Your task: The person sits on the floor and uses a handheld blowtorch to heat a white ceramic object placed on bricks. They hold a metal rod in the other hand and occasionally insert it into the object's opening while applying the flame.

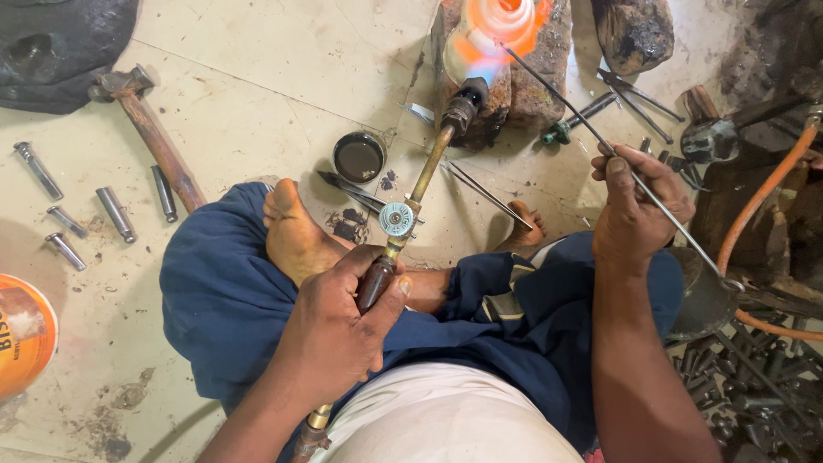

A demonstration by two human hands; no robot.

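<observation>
My left hand (339, 330) grips the dark handle of a brass gas torch (411, 201) that points up and away over my crossed legs. Its flame (497, 30) glows orange and blue against a stone block (536, 86) at the top. My right hand (639, 206) pinches a thin metal rod (557, 94) whose far tip reaches into the flame. Whatever sits in the flame is washed out by the glow.
A hammer (154, 129) and several steel bolts (116, 214) lie on the tiled floor at left. A small dark tin (358, 157) and tweezers (484, 193) sit near my feet. An orange hose (763, 197), scrap metal (754, 377) and tools crowd the right. An orange container (21, 334) is at the left edge.
</observation>
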